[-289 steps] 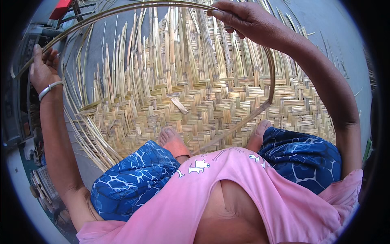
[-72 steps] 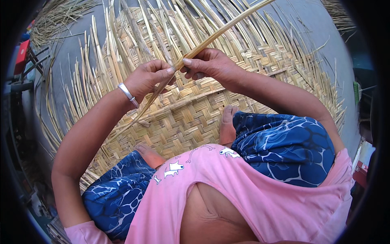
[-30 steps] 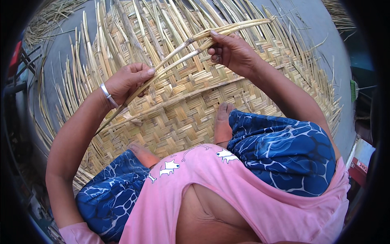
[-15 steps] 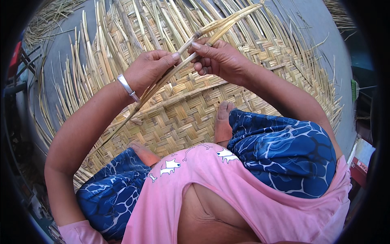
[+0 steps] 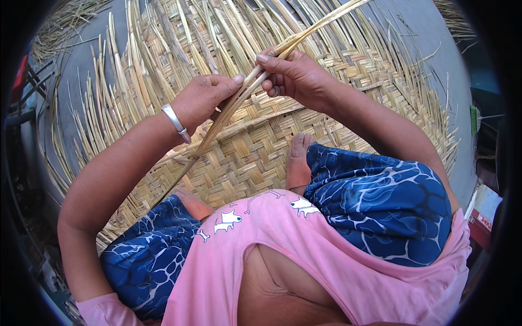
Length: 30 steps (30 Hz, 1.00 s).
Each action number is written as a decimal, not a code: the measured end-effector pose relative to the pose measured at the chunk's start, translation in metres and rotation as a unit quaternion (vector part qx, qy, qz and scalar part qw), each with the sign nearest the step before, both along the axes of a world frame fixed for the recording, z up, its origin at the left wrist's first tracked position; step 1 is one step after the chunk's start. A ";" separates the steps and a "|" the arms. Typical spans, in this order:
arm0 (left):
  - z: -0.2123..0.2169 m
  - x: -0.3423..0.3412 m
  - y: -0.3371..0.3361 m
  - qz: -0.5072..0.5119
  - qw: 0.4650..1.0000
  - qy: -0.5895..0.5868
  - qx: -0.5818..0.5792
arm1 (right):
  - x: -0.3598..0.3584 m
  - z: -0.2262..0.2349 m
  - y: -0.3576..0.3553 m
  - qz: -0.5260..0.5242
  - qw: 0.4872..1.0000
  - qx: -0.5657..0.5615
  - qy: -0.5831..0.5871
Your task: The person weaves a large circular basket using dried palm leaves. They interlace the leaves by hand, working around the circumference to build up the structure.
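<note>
A few long, pale split reed strips (image 5: 231, 108) run slantwise from the upper right down toward my left knee. My left hand (image 5: 204, 99) is closed on them, its thumb pressing from above; its fingertips are partly hidden. Farther up the same strips, my right hand (image 5: 296, 73) pinches them between thumb and forefinger, with the other fingers curled beneath. Between the two hands the strips lie nearly side by side with a narrow gap. Below both hands spreads a woven reed mat (image 5: 242, 157), its loose unwoven ends fanning out at the far and left sides.
My bare feet (image 5: 298, 163) rest on the mat's near part. Grey floor (image 5: 459, 103) surrounds it. A heap of loose reeds (image 5: 60, 35) lies at the far left, another bundle (image 5: 455, 19) at the far right. A red and white box (image 5: 483, 217) stands at the right.
The strips have shifted toward the upper right, their far ends reaching farther out. Between my hands they now lie closer together. My left hand's grip has changed a little; my right hand has barely moved.
</note>
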<state>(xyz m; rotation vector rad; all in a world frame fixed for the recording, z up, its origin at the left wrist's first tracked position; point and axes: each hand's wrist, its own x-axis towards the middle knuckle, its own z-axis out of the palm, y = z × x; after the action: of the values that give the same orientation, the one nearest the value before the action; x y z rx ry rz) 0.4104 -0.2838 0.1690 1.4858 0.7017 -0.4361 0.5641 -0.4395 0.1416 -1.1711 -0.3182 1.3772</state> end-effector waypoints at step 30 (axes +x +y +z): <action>0.046 -0.006 0.002 -0.062 0.980 -0.083 -0.172 | -0.004 0.049 -0.012 0.077 0.988 0.114 -0.077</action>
<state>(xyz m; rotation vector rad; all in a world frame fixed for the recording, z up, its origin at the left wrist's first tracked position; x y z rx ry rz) 0.4047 -0.2814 0.2146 1.2236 0.3796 -0.4958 0.5602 -0.4517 0.1903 -1.0804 -0.6711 1.3451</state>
